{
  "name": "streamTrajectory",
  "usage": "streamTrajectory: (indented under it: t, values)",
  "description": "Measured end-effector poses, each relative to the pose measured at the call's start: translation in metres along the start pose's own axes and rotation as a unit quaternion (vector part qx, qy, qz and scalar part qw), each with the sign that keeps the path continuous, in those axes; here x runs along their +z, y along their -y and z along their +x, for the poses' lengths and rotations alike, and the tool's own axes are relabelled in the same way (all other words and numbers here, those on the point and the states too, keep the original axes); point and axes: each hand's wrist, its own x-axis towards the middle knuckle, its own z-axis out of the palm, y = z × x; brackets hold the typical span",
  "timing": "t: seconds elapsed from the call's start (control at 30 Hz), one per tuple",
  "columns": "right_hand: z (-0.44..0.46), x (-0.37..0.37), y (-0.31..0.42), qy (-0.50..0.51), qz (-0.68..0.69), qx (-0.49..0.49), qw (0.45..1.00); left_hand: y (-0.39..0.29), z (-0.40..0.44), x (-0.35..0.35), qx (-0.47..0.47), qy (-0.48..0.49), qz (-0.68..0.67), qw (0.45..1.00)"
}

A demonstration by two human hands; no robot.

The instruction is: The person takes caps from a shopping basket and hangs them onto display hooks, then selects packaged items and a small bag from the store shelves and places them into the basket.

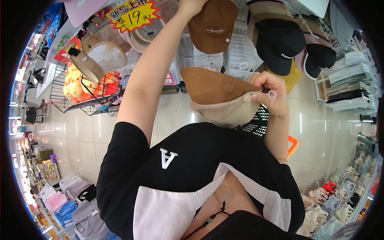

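My left hand (pixel 193 5) reaches up to the rack, cut by the top edge of the view. It grips the side of a brown baseball cap (pixel 213 30) with white script on it; its fingertips are mostly hidden. Lower down, my right hand (pixel 274 91) pinches the edges of two stacked caps, thumb towards me. One is a brown cap (pixel 210 86), and a beige cap (pixel 224 112) lies against its near side. A small clear plastic ring (pixel 272 95) shows by the fingers of that hand.
Black caps (pixel 282 44) hang on the right, beige visors (pixel 96 60) on the left below a yellow price sign (pixel 132 15). A wire basket (pixel 64 94) holds orange plush toys. Folded clothes (pixel 352 80) are stacked at right. Beneath the held caps is a black basket (pixel 256 124) with an orange handle (pixel 293 146).
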Motion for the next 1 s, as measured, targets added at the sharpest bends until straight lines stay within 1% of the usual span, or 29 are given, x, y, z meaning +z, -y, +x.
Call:
streamTrajectory:
  t: [0.03,0.07,0.1,0.13,0.17,0.2,0.23,0.27,0.33,0.4,0.43,0.47,0.5,0.53,0.57,0.6,0.63,0.7,0.73,0.8,0.83,0.9,1.0]
  values:
    - [0.002,-0.001,-0.002,-0.007,0.011,-0.013,1.000,-0.009,-0.008,-0.002,0.025,-0.024,0.100,0.994]
    - [0.003,-0.002,-0.002,-0.008,0.011,-0.012,1.000,-0.016,-0.018,-0.003,0.025,-0.023,0.100,0.994]
    - [0.004,-0.003,-0.001,-0.011,0.033,-0.012,0.999,-0.024,-0.031,-0.003,0.149,-0.122,0.148,0.970]
    - [0.005,-0.005,-0.001,-0.015,0.055,-0.012,0.998,-0.032,-0.045,-0.004,0.269,-0.217,0.191,0.919]
    - [0.006,-0.006,-0.002,-0.019,0.053,-0.022,0.998,-0.039,-0.064,-0.005,0.185,-0.129,0.107,0.968]
    - [0.006,-0.006,-0.003,-0.022,0.055,-0.021,0.998,-0.047,-0.085,-0.008,0.096,-0.039,0.020,0.994]
    - [0.007,-0.007,-0.003,-0.025,0.061,-0.022,0.998,-0.058,-0.106,-0.014,0.074,0.068,-0.048,0.994]
    - [0.008,-0.007,-0.003,-0.029,0.068,-0.023,0.997,-0.068,-0.125,-0.020,0.050,0.173,-0.115,0.977]
    - [0.007,-0.007,-0.008,-0.033,0.073,-0.022,0.997,-0.081,-0.156,-0.031,-0.001,0.313,-0.159,0.936]
    - [0.006,-0.005,-0.013,-0.024,0.091,0.004,0.996,-0.090,-0.175,-0.035,-0.057,0.359,-0.163,0.917]
    - [0.006,0.001,-0.010,-0.023,0.094,0.007,0.995,-0.084,-0.179,-0.036,-0.084,0.361,-0.197,0.908]
    - [0.006,0.010,-0.003,-0.055,0.103,0.014,0.993,-0.080,-0.184,-0.036,-0.087,0.360,-0.197,0.908]
    - [0.007,0.016,0.000,-0.086,0.111,0.021,0.990,-0.076,-0.188,-0.035,-0.108,0.346,-0.240,0.901]
    - [0.007,0.015,-0.003,-0.086,0.113,0.023,0.990,-0.073,-0.192,-0.034,-0.128,0.332,-0.282,0.891]
    - [0.007,0.011,-0.007,-0.050,0.083,-0.011,0.995,-0.070,-0.194,-0.033,-0.130,0.331,-0.281,0.891]
    - [0.007,0.008,-0.010,-0.014,0.052,-0.046,0.997,-0.068,-0.197,-0.031,-0.141,0.320,-0.312,0.883]
    - [0.007,0.007,-0.011,-0.013,0.053,-0.046,0.997,-0.066,-0.198,-0.030,-0.152,0.309,-0.343,0.874]
    - [0.008,0.006,-0.010,0.001,0.004,-0.075,0.997,-0.065,-0.199,-0.029,-0.151,0.310,-0.351,0.871]
    - [0.008,0.008,-0.009,0.000,0.004,-0.076,0.997,-0.064,-0.199,-0.029,-0.149,0.312,-0.358,0.868]
    - [0.005,0.013,-0.003,-0.044,-0.004,-0.029,0.999,-0.060,-0.200,-0.028,-0.144,0.310,-0.353,0.871]
    - [0.004,0.014,0.000,-0.045,-0.005,-0.031,0.999,-0.060,-0.200,-0.028,-0.140,0.308,-0.349,0.874]
    - [0.003,0.014,0.006,-0.045,-0.054,-0.024,0.997,-0.066,-0.201,-0.027,-0.135,0.305,-0.356,0.873]
    - [0.000,0.007,0.007,-0.021,-0.047,-0.005,0.999,-0.066,-0.202,-0.022,-0.132,0.302,-0.366,0.870]
